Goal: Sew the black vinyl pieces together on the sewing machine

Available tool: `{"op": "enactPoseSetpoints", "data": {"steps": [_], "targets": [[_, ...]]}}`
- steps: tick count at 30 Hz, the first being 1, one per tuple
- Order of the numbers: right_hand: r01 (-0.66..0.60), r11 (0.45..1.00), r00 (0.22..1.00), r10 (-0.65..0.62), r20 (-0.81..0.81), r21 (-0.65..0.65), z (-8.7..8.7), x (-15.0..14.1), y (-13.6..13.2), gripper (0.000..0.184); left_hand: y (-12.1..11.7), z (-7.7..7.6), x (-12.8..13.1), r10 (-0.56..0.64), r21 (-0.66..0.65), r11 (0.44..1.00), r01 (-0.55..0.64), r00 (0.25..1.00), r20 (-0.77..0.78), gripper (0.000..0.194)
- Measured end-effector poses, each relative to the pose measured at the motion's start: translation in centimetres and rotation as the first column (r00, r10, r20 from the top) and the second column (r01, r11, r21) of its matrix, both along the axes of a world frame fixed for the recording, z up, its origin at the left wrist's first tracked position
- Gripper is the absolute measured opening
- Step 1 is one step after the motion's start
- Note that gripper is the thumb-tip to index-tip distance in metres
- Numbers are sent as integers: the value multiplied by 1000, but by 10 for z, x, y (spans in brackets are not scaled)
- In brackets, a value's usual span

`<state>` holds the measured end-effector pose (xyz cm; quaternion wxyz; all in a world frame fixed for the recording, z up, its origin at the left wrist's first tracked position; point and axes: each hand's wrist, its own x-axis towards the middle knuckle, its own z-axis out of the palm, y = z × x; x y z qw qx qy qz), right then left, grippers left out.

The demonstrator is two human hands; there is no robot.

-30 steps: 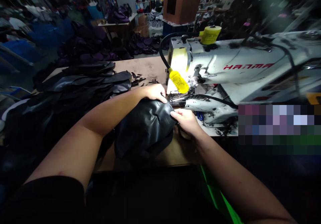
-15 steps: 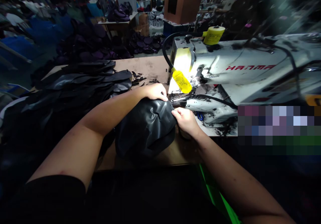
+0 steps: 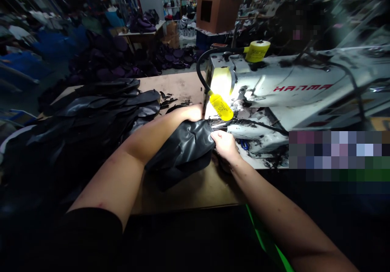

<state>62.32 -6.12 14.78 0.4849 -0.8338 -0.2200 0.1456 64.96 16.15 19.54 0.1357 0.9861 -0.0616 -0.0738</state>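
Observation:
A glossy black sheet that looks like leather (image 3: 195, 144) lies bunched at the needle end of a white sewing machine (image 3: 262, 83). The near right edge of this sheet is pinched between the thumb and fingers of my right hand (image 3: 226, 145), just in front of the machine's narrow lower arm (image 3: 243, 130). My left hand (image 3: 195, 113) reaches over the sheet to its far side, close against the machine head; its fingers are hidden there. A yellow lamp (image 3: 221, 107) hangs by the needle area, which glows brightly.
Many black cut pieces (image 3: 76, 134) are piled on the left of the wooden table (image 3: 183, 197). Dark scraps (image 3: 167, 100) lie behind my left forearm. A second yellow unit (image 3: 258, 51) sits on top of the machine. A cardboard box (image 3: 219, 10) stands farther back.
My left hand has slid farther along the sheet's far side, toward and behind the machine head. The sheet has turned and folded, its near part drawn up. My right hand keeps its pinch.

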Motion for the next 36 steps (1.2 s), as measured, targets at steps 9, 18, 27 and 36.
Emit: {"op": "enactPoseSetpoints", "data": {"steps": [9,18,27,36], "targets": [[-45,993,990,59,130,-106,13,5,7,37,-37,2,-61,374,-10,913,-408,828,417,26],[-137,985,970,155,186,-103,-8,12,5,39,-136,-53,-182,268,163,942,-294,949,166,24],[-177,981,948,193,252,-85,-21,11,-2,40,-103,-40,-165,395,-132,919,-373,880,263,25],[-229,970,946,241,219,-80,-24,12,-4,42,-106,-53,-152,463,56,856,-513,811,359,31]]}}
